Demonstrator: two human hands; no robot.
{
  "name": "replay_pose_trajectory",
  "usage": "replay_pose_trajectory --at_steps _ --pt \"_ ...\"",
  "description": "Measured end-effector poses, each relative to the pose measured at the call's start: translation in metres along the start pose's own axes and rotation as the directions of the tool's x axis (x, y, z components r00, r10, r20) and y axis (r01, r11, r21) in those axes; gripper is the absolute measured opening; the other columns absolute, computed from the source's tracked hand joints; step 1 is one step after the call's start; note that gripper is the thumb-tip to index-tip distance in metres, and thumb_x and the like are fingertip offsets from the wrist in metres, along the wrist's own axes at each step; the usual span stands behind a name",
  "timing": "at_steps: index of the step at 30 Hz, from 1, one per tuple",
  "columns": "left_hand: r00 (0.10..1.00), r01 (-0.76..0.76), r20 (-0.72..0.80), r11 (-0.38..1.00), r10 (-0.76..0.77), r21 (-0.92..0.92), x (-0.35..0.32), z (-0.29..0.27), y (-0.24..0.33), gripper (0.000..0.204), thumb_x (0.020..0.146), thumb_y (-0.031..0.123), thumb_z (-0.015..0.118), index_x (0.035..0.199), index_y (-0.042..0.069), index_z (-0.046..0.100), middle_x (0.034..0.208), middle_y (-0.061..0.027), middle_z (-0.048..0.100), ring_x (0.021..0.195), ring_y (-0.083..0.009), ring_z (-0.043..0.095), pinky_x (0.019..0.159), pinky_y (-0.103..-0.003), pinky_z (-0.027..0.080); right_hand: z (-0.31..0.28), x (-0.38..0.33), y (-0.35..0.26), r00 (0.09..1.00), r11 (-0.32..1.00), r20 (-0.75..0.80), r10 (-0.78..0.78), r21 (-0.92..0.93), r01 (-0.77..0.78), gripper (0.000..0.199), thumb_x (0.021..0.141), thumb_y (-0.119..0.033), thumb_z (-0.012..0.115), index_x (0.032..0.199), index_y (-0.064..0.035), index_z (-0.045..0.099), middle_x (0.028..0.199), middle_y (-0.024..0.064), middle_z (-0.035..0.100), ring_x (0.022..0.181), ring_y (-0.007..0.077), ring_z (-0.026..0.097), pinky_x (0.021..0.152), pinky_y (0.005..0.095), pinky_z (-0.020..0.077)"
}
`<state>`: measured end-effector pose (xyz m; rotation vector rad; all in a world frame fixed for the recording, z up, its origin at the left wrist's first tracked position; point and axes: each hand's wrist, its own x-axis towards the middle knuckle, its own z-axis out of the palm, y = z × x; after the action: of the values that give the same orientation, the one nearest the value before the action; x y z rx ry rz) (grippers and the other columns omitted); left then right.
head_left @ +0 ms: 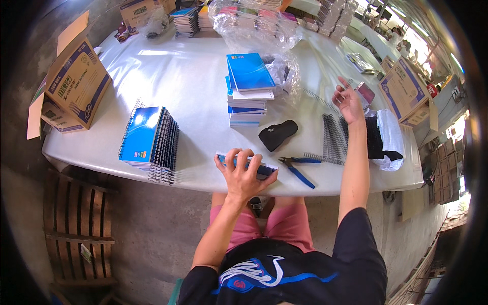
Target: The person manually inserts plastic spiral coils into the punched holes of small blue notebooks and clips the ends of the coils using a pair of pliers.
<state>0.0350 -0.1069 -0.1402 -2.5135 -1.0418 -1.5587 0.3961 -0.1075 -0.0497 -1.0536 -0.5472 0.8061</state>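
Note:
My left hand (243, 175) grips a blue-covered notebook (259, 166) from above near the table's front edge. The fingers bend over it and hide most of it. Out to the right, my right hand (349, 103) is raised over the wire coils, palm up with fingers apart and loosely bent. A long spiral wire coil (321, 99) runs close to its left side; I cannot make out any contact. More spiral coils (334, 137) lie below the wrist. Blue-handled pliers (300, 170) rest beside the notebook, behind which lies a black, shoe-shaped object (277, 135).
A stack of blue notebooks (250, 73) stands mid-table. Coil-bound notebooks (142, 134) are piled at left. Open cartons (76, 86) flank the table, another carton (404, 91) at right. Clear plastic wrap (254, 25) covers stacks at the back. A black-and-white bundle (389, 137) lies right.

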Motion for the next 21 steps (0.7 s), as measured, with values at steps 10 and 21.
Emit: replay_pose_trajectory --at_steps 10,21 --pt "0.999 0.034 0.014 0.994 -0.036 0.105 -0.004 -0.007 -0.001 0.044 0.057 0.045 0.079 0.088 0.02 0.061 0.093 0.0006 0.053 0.1 -0.0262 0.044 0.088 -0.054 0.029 0.09 -0.179 0.054 0.812 0.57 0.58 0.072 -0.692 0.443 0.021 0.085 -0.014 0.066 0.105 -0.01 0.07 0.085 0.0061 0.061 0.074 0.0165 0.057 0.067 0.0293 0.0459" --pt "0.994 0.049 0.094 0.991 -0.061 0.127 -0.005 -0.012 0.0 0.051 0.054 0.05 0.08 0.089 0.019 0.061 0.093 -0.0007 0.05 0.103 -0.027 0.042 0.092 -0.057 0.025 0.095 -0.174 0.076 0.733 0.549 0.669 -0.127 -0.568 0.613 0.024 0.072 -0.001 0.074 0.094 -0.0101 0.071 0.086 0.0063 0.064 0.085 0.0195 0.06 0.073 0.0292 0.0482"
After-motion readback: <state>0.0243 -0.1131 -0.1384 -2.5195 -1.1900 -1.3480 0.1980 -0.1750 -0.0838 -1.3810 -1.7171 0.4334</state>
